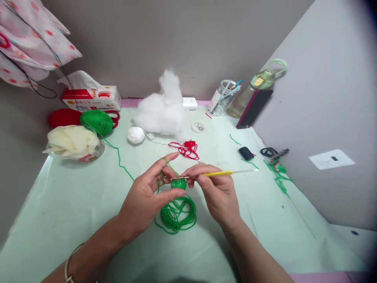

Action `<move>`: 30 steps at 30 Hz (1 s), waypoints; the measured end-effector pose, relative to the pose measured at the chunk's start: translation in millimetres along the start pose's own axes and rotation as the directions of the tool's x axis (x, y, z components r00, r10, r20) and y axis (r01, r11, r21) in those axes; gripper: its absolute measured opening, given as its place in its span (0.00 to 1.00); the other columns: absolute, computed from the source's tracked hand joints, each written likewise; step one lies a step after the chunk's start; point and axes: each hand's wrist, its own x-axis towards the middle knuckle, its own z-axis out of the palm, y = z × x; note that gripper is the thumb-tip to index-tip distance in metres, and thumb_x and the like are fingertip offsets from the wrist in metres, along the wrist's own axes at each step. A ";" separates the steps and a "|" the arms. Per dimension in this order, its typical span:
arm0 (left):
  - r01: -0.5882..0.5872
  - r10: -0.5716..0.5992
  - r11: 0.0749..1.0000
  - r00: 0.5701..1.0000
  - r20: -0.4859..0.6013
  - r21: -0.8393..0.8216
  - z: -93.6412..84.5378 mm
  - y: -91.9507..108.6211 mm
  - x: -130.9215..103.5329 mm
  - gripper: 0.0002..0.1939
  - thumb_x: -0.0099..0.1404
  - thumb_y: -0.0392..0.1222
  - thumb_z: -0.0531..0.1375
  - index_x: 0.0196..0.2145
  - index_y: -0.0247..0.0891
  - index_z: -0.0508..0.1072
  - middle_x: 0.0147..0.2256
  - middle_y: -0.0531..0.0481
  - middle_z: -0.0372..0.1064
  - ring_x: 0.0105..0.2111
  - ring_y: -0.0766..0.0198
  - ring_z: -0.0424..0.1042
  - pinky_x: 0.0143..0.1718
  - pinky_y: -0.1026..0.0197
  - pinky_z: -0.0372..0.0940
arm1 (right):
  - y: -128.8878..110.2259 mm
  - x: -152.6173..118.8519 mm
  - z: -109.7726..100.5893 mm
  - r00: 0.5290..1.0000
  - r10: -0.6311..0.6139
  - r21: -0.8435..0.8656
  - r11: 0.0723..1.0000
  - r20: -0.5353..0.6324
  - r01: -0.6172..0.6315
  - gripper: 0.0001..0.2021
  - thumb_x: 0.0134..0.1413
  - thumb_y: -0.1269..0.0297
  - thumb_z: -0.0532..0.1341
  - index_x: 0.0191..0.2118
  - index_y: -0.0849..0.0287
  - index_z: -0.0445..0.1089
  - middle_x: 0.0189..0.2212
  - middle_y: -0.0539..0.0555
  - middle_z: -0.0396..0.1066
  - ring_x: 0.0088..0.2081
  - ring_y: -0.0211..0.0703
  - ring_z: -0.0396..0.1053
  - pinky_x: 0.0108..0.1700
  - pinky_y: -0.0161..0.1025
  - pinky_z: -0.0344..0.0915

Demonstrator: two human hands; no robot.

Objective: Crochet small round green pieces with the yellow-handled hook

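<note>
My left hand [150, 192] pinches a small green crochet piece [178, 184] between thumb and fingers, with green yarn looped over the raised index finger. A crochet hook [219, 173] with a yellow handle is gripped in my right hand [219, 192]. Its thin metal end reaches left to the top edge of the green piece; whether a loop sits on it is too small to tell. Below the hands, a loose coil of green yarn [193, 214] lies on the table. A green yarn ball [98, 122] at the back left trails a strand toward my left hand.
White stuffing [160, 114], a white yarn ball [136, 135] and tangled red yarn [190, 149] lie beyond my hands. At the back right stand a jar of tools [219, 100], a bottle [240, 98] and a phone [255, 109]. Green scraps [279, 177] lie right. A tissue box [91, 99] stands back left.
</note>
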 end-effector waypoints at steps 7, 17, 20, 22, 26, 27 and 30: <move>0.018 -0.018 0.999 1.000 0.001 0.029 0.5 1.2 1.6 0.28 0.57 0.41 0.75 0.56 0.49 0.78 0.35 0.55 0.71 0.45 0.57 0.73 0.61 0.50 0.61 | 4.0 2.4 -5.3 0.992 0.096 0.155 0.982 0.085 -0.108 0.08 0.70 0.58 0.62 0.42 0.52 0.79 0.37 0.51 0.81 0.34 0.38 0.76 0.41 0.38 0.74; 0.000 0.003 0.983 1.000 -0.019 0.181 1.6 3.6 2.5 0.32 0.56 0.39 0.74 0.58 0.48 0.77 0.33 0.56 0.69 0.40 0.57 0.72 0.55 0.51 0.65 | -14.2 1.3 -9.4 0.985 -0.034 -0.219 0.973 0.170 0.071 0.11 0.72 0.61 0.58 0.41 0.55 0.78 0.37 0.54 0.81 0.36 0.42 0.77 0.39 0.41 0.76; 0.011 0.002 0.980 0.998 -0.062 0.200 1.2 1.5 3.7 0.33 0.54 0.39 0.75 0.58 0.47 0.77 0.32 0.55 0.70 0.39 0.57 0.71 0.51 0.53 0.66 | -12.3 -1.3 -7.7 0.946 -0.186 -0.418 0.862 0.264 0.286 0.11 0.72 0.67 0.57 0.45 0.53 0.78 0.39 0.56 0.82 0.40 0.46 0.78 0.43 0.46 0.76; 0.033 -0.014 0.982 0.995 -0.101 0.185 1.3 -0.9 4.1 0.33 0.55 0.38 0.74 0.59 0.46 0.77 0.33 0.55 0.70 0.39 0.58 0.71 0.49 0.54 0.66 | -7.4 -3.2 -5.3 0.889 -0.307 -0.522 0.725 0.339 0.449 0.12 0.70 0.71 0.57 0.49 0.53 0.77 0.42 0.58 0.82 0.42 0.48 0.79 0.43 0.47 0.76; 0.017 -0.004 0.996 0.991 -0.133 0.090 3.9 -6.3 1.7 0.27 0.63 0.44 0.70 0.60 0.46 0.75 0.39 0.53 0.72 0.41 0.58 0.72 0.49 0.56 0.67 | 1.6 -5.2 -2.2 0.830 -0.421 -0.646 0.527 0.366 0.552 0.16 0.66 0.73 0.62 0.54 0.50 0.77 0.48 0.60 0.82 0.45 0.51 0.80 0.43 0.47 0.78; 0.000 0.011 0.997 0.991 -0.136 0.079 4.9 -7.1 0.5 0.26 0.65 0.44 0.69 0.60 0.46 0.75 0.40 0.53 0.73 0.43 0.58 0.73 0.50 0.56 0.67 | 2.4 -5.7 -2.2 0.825 -0.435 -0.667 0.497 0.361 0.554 0.17 0.65 0.73 0.62 0.55 0.48 0.77 0.49 0.59 0.82 0.45 0.51 0.80 0.44 0.48 0.78; -0.003 0.002 1.000 0.992 -0.123 -0.005 6.9 -7.0 -2.6 0.24 0.68 0.45 0.67 0.60 0.47 0.75 0.43 0.52 0.75 0.47 0.58 0.74 0.52 0.58 0.67 | 1.0 -9.3 -2.6 0.803 -0.470 -0.720 0.404 0.367 0.565 0.21 0.64 0.76 0.62 0.58 0.47 0.75 0.50 0.59 0.81 0.47 0.51 0.80 0.47 0.48 0.79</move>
